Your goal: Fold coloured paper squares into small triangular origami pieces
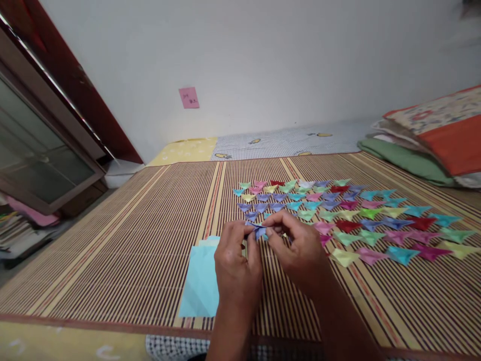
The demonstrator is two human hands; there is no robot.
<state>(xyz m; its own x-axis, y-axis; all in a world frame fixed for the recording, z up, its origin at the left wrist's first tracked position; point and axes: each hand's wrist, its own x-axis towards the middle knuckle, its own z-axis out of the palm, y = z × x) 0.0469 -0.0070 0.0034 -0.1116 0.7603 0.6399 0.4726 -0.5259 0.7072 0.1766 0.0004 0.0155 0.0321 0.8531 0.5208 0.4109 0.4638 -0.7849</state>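
Between my two hands is a small folded piece of blue-violet paper [259, 230], pinched at both ends above the striped mat. The fingers of my left hand [237, 260] are closed on its left side. My right hand [296, 250] grips the right side between thumb and forefinger. Just left of my left hand lies a stack of light blue paper sheets [199, 283], partly covered by that hand. Beyond and to the right, rows of folded paper shapes [347, 225] in many colours spread over the mat; my hands hide some of them.
The striped bamboo mat [112, 240] covers the bed. Folded bedding [413, 160] is piled at the right, and a patterned sheet [278, 143] shows along the wall. A pink note [189, 98] is stuck to the wall. A glass-panelled cabinet [37, 145] stands at the left.
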